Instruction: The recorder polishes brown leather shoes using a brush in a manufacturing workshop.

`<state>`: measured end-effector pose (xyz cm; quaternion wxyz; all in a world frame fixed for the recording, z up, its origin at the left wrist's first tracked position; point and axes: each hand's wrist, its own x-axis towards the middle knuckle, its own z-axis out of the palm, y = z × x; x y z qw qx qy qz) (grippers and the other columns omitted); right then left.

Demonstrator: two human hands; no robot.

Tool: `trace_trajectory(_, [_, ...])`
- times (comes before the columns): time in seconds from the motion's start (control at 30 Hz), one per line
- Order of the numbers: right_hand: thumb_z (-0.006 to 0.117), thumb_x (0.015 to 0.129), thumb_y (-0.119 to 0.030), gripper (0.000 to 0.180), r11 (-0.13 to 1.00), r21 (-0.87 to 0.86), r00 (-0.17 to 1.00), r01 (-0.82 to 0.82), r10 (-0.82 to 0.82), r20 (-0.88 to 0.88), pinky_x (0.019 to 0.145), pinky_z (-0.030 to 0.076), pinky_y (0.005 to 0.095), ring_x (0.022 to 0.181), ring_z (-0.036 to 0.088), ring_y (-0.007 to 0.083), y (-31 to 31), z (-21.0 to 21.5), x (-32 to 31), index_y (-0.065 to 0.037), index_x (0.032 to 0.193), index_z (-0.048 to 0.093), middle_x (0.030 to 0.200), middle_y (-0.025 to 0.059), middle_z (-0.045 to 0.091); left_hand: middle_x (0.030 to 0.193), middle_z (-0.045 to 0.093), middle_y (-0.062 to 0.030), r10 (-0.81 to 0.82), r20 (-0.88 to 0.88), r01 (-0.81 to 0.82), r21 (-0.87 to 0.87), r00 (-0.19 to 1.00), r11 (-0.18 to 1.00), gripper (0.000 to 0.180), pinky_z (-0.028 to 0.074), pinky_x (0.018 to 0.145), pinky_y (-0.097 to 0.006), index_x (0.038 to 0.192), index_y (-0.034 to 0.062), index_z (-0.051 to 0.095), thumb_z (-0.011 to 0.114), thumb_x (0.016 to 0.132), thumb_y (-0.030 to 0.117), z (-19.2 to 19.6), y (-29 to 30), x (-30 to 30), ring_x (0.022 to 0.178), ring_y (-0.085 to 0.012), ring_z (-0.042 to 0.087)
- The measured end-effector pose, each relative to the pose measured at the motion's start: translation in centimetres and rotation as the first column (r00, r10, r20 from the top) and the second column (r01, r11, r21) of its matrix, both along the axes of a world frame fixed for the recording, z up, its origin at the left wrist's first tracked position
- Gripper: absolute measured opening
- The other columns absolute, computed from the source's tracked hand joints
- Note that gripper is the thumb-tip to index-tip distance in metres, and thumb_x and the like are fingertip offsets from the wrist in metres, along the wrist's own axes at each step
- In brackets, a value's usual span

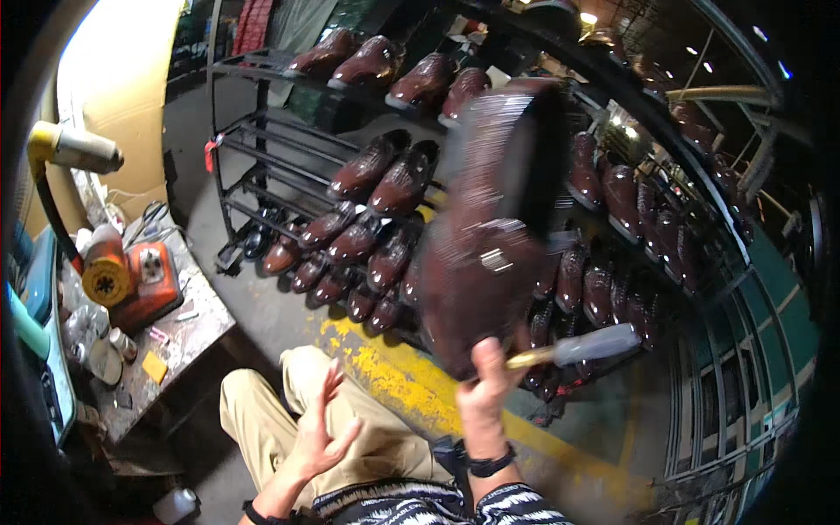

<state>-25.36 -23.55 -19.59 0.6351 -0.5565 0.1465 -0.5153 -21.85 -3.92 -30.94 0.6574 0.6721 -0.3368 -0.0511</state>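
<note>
My right hand (486, 385) is raised in front of me and grips a dark red-brown leather shoe (490, 236), sole toward me and blurred by motion, together with a thin tool with a brass neck and a grey handle (584, 346) that sticks out to the right. My left hand (322, 430) hovers open above my lap, fingers spread, holding nothing. Khaki trousers (262, 411) cover my knees below it.
A black metal rack (254, 149) with rows of matching brown shoes (385, 179) stands ahead. At the left is a cluttered workbench (188, 337) with an orange tool (144, 280) and small cans. A yellow painted line (394, 376) crosses the concrete floor.
</note>
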Motion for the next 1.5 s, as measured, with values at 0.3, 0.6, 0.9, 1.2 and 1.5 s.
trace_trajectory(0.3, [0.074,0.071,-0.021,0.041,0.919,-0.291,0.964,0.266,-0.256,0.073,0.055,0.046,0.0254,0.067,0.055,0.0118,-16.2,9.8,11.5,0.001,0.102,0.057,0.087,0.0043,0.059,0.119,0.051,-0.0148,0.506,-0.12,-0.481,0.19,0.854,0.856,0.044,0.05,0.069,-0.026,0.129,0.0003,0.038,0.045,0.086,-0.004,-11.4,8.0,1.8,0.077,-0.0165,0.061])
trace_trajectory(0.6, [0.068,0.075,-0.043,0.046,0.973,-0.213,0.943,0.085,-0.148,-0.3,0.029,0.025,0.022,0.03,0.035,0.0073,-19.7,10.5,14.3,-0.007,0.1,0.056,0.051,0.0077,0.053,0.105,0.057,-0.0149,0.532,-0.275,-0.541,0.05,0.801,0.84,0.033,0.052,0.065,-0.025,0.122,-0.0028,0.044,0.042,0.089,-0.001,-13.3,8.1,1.6,0.071,-0.015,0.062])
trace_trajectory(0.9, [0.065,0.071,-0.059,0.068,0.934,0.117,0.936,0.339,-0.322,-0.142,0.032,0.027,0.0184,0.035,0.036,0.005,-23.6,9.4,8.9,-0.011,0.116,0.045,0.063,0.0094,0.059,0.1,0.059,-0.0129,0.513,-0.249,-0.517,0.051,0.822,0.854,0.03,0.052,0.065,-0.025,0.12,0.0,0.046,0.044,0.09,-0.001,-13.9,7.9,1.9,0.071,-0.0142,0.061])
trace_trajectory(1.2, [0.065,0.081,-0.029,0.028,0.944,0.322,0.965,0.069,-0.145,0.218,0.034,0.024,0.019,0.033,0.033,0.0056,-24.2,8.8,8.2,-0.002,0.084,0.057,0.084,0.0263,0.064,0.095,0.06,-0.0125,0.555,-0.228,-0.54,0.13,0.8,0.832,0.027,0.051,0.064,-0.024,0.116,-0.0016,0.049,0.042,0.09,-0.002,-12.8,7.1,1.8,0.07,-0.0148,0.062])
trace_trajectory(1.5, [0.039,0.09,-0.051,0.057,0.918,0.087,0.8,-0.386,0.286,0.528,0.035,0.021,0.0211,0.032,0.023,0.0072,-13.8,-0.5,0.5,0.001,0.108,0.052,0.08,0.0121,0.062,0.09,0.062,-0.0115,0.559,-0.254,-0.537,0.156,0.789,0.829,0.025,0.05,0.061,-0.023,0.11,-0.0038,0.053,0.042,0.088,-0.002,-13.1,6.7,2.2,0.066,-0.0135,0.061])
